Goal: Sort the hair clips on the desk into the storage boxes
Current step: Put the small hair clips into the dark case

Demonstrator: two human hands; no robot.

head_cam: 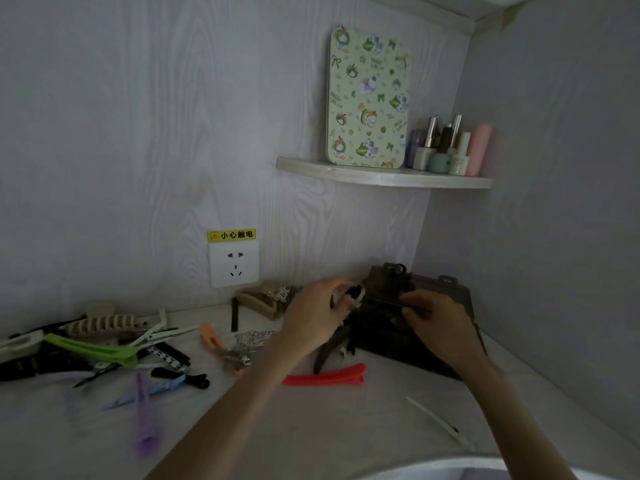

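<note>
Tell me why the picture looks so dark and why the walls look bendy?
In the head view the room is dimly lit, so the dark storage box and the clip in the left hand blur into shadow, while the red clip shows clearly; the right hand is slightly soft; the wide-angle lens curves the walls and the shelf.
</note>
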